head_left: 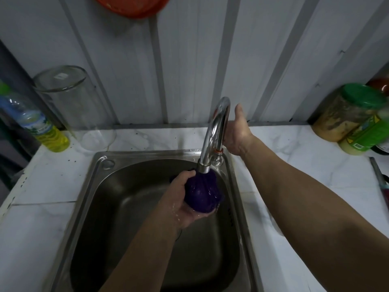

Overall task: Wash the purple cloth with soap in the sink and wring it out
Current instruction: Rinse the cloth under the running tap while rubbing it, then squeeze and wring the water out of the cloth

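Observation:
The purple cloth point(203, 194) is bunched into a wet ball right under the spout of the chrome faucet point(214, 131), over the steel sink point(101, 178). My left hand point(185, 204) cups it from below and from the left, and water runs over my fingers. My right hand point(236, 133) reaches behind the faucet's curved neck near its base; its fingers are hidden there, so I cannot see what they touch. A bottle of yellow liquid soap point(42, 131) stands on the counter at the far left.
An upturned clear glass jar point(73, 106) stands left of the sink at the wall. Green-lidded jars point(353, 116) crowd the right back corner. A knife-like tool point(379, 180) lies at the right edge. An orange basket point(132, 5) hangs on the wall above.

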The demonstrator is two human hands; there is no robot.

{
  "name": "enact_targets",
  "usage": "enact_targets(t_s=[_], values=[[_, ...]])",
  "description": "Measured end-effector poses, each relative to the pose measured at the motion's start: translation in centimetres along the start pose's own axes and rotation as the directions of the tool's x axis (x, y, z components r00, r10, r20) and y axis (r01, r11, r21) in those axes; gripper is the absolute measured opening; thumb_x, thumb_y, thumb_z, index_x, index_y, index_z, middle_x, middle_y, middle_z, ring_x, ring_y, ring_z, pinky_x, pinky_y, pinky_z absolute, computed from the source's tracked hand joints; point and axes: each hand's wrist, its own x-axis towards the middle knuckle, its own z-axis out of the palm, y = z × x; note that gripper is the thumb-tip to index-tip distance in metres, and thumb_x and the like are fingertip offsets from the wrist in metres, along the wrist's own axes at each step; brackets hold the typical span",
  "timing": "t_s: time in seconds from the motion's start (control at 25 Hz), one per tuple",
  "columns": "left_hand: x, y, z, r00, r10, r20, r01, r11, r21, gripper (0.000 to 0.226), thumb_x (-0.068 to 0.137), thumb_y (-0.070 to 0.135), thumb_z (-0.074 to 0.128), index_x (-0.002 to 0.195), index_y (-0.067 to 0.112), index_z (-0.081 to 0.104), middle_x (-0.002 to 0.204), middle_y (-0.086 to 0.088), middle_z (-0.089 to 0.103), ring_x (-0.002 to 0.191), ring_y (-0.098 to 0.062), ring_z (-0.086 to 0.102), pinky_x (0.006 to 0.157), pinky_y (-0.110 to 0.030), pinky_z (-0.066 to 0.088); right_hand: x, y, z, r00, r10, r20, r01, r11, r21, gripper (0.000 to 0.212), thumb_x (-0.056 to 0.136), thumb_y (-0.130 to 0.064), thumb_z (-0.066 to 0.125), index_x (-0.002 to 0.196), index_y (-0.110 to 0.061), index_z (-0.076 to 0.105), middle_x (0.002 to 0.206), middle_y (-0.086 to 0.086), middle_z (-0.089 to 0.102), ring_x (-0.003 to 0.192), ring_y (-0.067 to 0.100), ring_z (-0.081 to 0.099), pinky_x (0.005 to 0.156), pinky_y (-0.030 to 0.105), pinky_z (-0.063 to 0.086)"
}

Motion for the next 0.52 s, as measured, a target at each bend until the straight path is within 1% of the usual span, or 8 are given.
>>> enact_targets(t_s=[0.08,0.12,0.2,0.24,0.32,0.36,0.44,0.52], values=[[-0.4,-0.1,0.1,1.0,0.017,0.006,-0.017,1.0,-0.02,0.039,0.088,0.024,0.067,0.126,0.015,0.061,0.126,-0.02,0.063,0.112,-0.045,0.061,0.077,-0.055,0.059,-0.7,0.6,0.1,0.998,-0.041,-0.052,0.04,0.999,-0.011,0.111,0.083,-0.085,0.019,0.157,-0.002,0.024,0.159,0.023,0.034,0.147,0.037,0.034,0.116,0.054,0.03],[-0.7,-0.2,0.1,1.0,0.026,0.011,-0.026,0.999,-0.033,0.038,0.088,0.024,0.066,0.125,0.015,0.061,0.126,-0.02,0.063,0.113,-0.044,0.061,0.079,-0.055,0.059,-1.3,1.1,0.1,0.99,-0.082,-0.112,0.078,0.996,-0.039,0.101,0.089,-0.079,0.025,0.157,-0.005,0.026,0.157,0.02,0.038,0.143,0.036,0.04,0.115,0.052,0.034],[-1.4,-0.4,0.1,0.999,0.045,0.01,-0.044,0.997,-0.056,0.036,0.09,0.024,0.064,0.124,0.014,0.062,0.126,-0.021,0.064,0.114,-0.043,0.061,0.082,-0.054,0.058,-3.2,2.9,0.4,0.952,-0.172,-0.252,0.155,0.984,-0.083,0.069,0.1,-0.056,0.036,0.147,-0.004,0.04,0.129,0.016,0.059,0.106,0.025,0.061,0.087,0.039,0.052],[-1.8,-0.6,0.1,0.999,0.052,0.012,-0.052,0.997,-0.066,0.035,0.09,0.024,0.063,0.124,0.013,0.063,0.126,-0.021,0.064,0.114,-0.043,0.061,0.083,-0.053,0.057,-4.3,4.3,0.6,0.925,-0.208,-0.319,0.184,0.978,-0.102,0.059,0.101,-0.046,0.042,0.14,-0.001,0.045,0.114,0.014,0.063,0.087,0.018,0.06,0.071,0.033,0.051],[-2.6,-0.8,0.1,0.997,0.074,0.025,-0.072,0.994,-0.079,0.033,0.092,0.025,0.061,0.122,0.013,0.064,0.124,-0.021,0.065,0.113,-0.043,0.061,0.084,-0.053,0.056,-6.2,7.8,0.7,0.913,-0.208,-0.352,0.181,0.978,-0.108,0.05,0.097,-0.041,0.054,0.13,-0.003,0.055,0.1,0.009,0.065,0.079,0.017,0.061,0.069,0.035,0.054],[-3.1,-0.8,0.1,0.996,0.086,0.038,-0.083,0.993,-0.086,0.031,0.094,0.026,0.058,0.121,0.012,0.064,0.122,-0.021,0.066,0.113,-0.043,0.061,0.086,-0.052,0.056,-7.3,9.5,1.0,0.946,-0.171,-0.274,0.159,0.985,-0.065,0.054,0.093,-0.046,0.06,0.128,-0.006,0.058,0.103,0.009,0.069,0.087,0.023,0.068,0.079,0.041,0.058],[-3.9,-1.1,0.0,0.993,0.099,0.065,-0.092,0.991,-0.096,0.033,0.094,0.027,0.056,0.121,0.009,0.064,0.119,-0.022,0.067,0.114,-0.043,0.061,0.09,-0.052,0.055,-9.4,12.6,1.5,0.999,-0.035,0.028,0.033,0.997,0.07,0.063,0.087,-0.058,0.064,0.13,-0.011,0.063,0.119,0.015,0.073,0.109,0.034,0.07,0.099,0.051,0.054],[-4.7,-1.6,0.0,0.994,0.09,0.068,-0.082,0.99,-0.114,0.039,0.091,0.028,0.059,0.123,0.007,0.064,0.12,-0.023,0.067,0.112,-0.043,0.062,0.084,-0.052,0.057,-11.2,14.6,2.2,0.946,0.028,0.322,-0.111,0.964,0.241,0.07,0.085,-0.06,0.063,0.133,-0.01,0.063,0.132,0.021,0.066,0.124,0.041,0.061,0.111,0.057,0.043]])
